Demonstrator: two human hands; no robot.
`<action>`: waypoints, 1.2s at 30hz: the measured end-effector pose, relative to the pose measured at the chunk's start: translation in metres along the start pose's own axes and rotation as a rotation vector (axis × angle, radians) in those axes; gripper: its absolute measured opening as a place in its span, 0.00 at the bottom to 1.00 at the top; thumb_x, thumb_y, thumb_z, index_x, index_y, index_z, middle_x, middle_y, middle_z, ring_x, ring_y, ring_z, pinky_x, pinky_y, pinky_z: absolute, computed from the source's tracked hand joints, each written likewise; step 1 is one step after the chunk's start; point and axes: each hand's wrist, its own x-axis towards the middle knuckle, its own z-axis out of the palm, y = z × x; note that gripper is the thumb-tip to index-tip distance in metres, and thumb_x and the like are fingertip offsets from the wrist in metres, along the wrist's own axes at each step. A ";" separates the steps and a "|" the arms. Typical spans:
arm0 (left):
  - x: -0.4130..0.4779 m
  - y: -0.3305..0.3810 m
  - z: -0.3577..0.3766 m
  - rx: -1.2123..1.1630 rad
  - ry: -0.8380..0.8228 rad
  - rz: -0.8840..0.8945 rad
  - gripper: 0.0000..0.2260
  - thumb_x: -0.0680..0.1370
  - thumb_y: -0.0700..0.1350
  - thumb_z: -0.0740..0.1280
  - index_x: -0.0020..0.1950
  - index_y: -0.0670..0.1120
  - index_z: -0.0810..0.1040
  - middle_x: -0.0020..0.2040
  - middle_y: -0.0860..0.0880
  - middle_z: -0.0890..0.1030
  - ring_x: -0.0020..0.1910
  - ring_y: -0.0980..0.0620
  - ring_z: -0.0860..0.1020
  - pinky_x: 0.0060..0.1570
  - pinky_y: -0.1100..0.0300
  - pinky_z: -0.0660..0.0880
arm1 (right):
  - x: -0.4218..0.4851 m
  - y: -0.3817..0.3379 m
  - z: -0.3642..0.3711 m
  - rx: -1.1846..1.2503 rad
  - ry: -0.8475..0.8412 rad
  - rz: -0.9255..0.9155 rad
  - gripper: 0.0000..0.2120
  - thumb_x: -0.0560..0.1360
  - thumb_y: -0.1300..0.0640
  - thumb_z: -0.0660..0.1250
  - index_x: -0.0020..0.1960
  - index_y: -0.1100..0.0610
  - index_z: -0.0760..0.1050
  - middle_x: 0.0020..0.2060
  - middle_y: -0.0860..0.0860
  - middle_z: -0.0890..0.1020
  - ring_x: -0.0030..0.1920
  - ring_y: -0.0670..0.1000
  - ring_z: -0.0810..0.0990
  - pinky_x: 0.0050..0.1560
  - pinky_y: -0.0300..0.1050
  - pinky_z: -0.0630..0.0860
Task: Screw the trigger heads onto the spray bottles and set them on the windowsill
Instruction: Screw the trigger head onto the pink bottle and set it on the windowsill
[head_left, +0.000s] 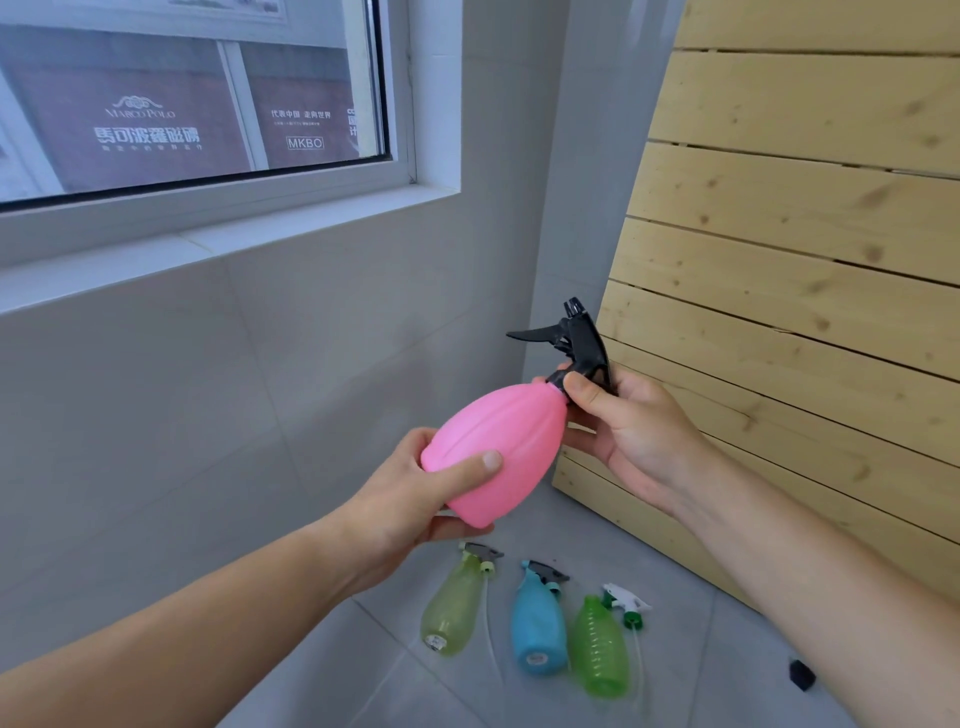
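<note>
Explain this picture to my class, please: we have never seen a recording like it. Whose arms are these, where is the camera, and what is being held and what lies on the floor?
There is no machine here. One camera is worn on a person's head and looks forward and down, so both arms reach in from the bottom edge. The left hand holds the base of a pink bottle, tilted in the air. The right hand has its grip at the bottle's neck, on the black trigger head. On the grey tiled floor lie three more bottles: a yellow-green bottle, a blue bottle and a green bottle, with a white and green trigger head lying beside the green one. The windowsill, upper left, holds no bottle in view.
</note>
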 end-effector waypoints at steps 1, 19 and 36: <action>0.000 0.001 -0.001 -0.018 -0.012 -0.008 0.41 0.58 0.55 0.82 0.67 0.46 0.72 0.64 0.41 0.79 0.49 0.45 0.87 0.47 0.50 0.84 | 0.000 -0.001 0.001 0.007 0.000 -0.001 0.05 0.79 0.61 0.64 0.52 0.61 0.77 0.58 0.64 0.82 0.50 0.57 0.81 0.55 0.57 0.79; 0.001 0.004 0.004 0.176 0.039 0.132 0.36 0.59 0.60 0.80 0.64 0.49 0.79 0.57 0.45 0.85 0.50 0.48 0.86 0.42 0.58 0.81 | 0.003 -0.008 0.013 0.067 0.020 -0.026 0.05 0.77 0.61 0.66 0.48 0.62 0.79 0.47 0.59 0.85 0.44 0.54 0.84 0.46 0.47 0.80; 0.024 0.038 0.005 0.140 0.198 0.411 0.26 0.73 0.66 0.65 0.69 0.61 0.69 0.66 0.56 0.78 0.66 0.56 0.77 0.69 0.50 0.73 | 0.011 -0.011 0.051 -0.261 -0.115 -0.048 0.24 0.74 0.46 0.70 0.69 0.41 0.69 0.50 0.49 0.87 0.52 0.50 0.85 0.50 0.60 0.83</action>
